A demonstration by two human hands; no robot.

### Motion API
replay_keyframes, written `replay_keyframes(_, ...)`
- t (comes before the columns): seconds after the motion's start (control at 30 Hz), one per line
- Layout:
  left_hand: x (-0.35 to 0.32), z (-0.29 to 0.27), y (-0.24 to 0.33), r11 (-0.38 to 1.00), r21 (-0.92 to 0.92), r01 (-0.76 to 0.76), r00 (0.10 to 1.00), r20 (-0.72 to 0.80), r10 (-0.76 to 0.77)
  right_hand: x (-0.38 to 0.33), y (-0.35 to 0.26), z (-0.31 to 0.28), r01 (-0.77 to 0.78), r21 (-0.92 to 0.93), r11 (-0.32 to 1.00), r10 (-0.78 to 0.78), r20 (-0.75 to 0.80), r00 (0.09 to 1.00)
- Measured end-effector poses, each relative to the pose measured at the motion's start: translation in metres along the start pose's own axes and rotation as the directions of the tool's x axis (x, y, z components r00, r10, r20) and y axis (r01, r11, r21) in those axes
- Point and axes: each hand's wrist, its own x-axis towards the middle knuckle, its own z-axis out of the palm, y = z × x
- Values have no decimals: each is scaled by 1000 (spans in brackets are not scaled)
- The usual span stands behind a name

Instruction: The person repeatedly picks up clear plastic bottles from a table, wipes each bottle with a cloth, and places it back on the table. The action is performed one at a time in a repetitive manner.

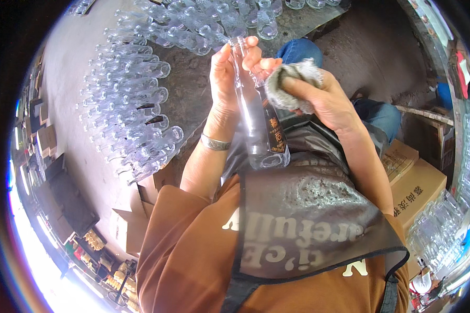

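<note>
A clear glass bottle (252, 122) with a black label is tilted in front of my apron, its base toward me and its neck pointing away. My left hand (224, 78) is closed around the neck, thumb on one side and fingertips showing on the other. In my right hand (333, 101) a crumpled grey-white cloth (304, 73) is bunched, with the thumb pressed over it. The cloth is beside the bottle's upper part; whether it touches the glass I cannot tell.
Rows of clear glass bottles (141, 88) stand at left, continuing across the far side (193, 39). Cardboard boxes (420, 185) sit at right, near more glass bottles (438, 219). Another box (130, 227) is at lower left. A dark apron (308, 208) covers my front.
</note>
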Motion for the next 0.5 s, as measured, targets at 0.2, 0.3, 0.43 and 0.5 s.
replay_keyframes(0.2, 2, 6, -5, 999, -36, 7, 1000, 18, -6, 10, -1, 17, 205, -310, 928, -205, 33, 978)
replay_keyframes(0.3, 2, 5, -5, 998, -65, 16, 1000, 28, -14, 8, -2, 13, 63, -246, 967, -70, -19, 997)
replay_keyframes(0.43, 4, 3, -8, 999, -38, 20, 999, 47, -18, 3, -2, 15, 39, -211, 977, -42, -8, 999)
replay_keyframes(0.5, 6, 3, -10, 999, -46, 21, 997, 80, -17, 3, -3, 16, 93, -337, 937, -87, 33, 996)
